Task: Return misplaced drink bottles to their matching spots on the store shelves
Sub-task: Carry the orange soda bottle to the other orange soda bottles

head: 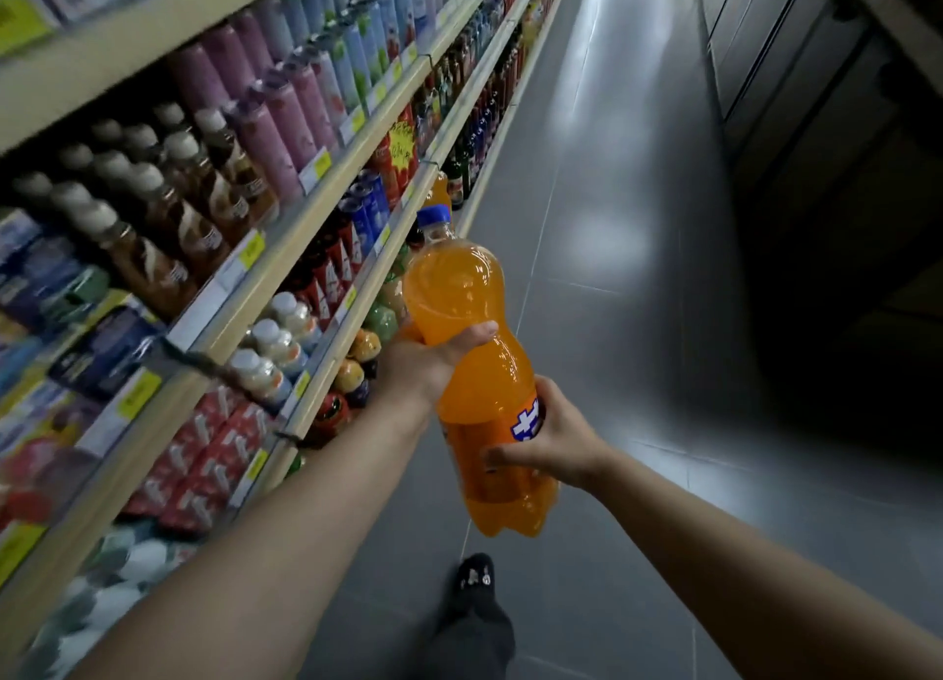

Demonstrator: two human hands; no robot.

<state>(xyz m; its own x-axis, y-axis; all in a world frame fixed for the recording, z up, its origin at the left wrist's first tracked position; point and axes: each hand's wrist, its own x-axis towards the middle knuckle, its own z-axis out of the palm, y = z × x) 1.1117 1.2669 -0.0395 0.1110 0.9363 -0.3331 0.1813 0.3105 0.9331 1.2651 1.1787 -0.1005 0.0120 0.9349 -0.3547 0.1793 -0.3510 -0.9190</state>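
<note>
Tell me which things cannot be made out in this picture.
Head view:
- label of the orange bottle: partly covered by the right hand.
- price tags: blurred, unreadable.
- boxes at the left edge: cut off, blurred.
- fixtures on the right: too dark.

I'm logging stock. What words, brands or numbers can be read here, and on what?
Nothing reads whole.
On the orange bottle: part of a white-on-blue logo beside the right hand, no full word.
On the yellow shelf tags: blurred print.
On the orange star sign: handwriting, too blurred.
On the red cartons: white marks, blurred.
</note>
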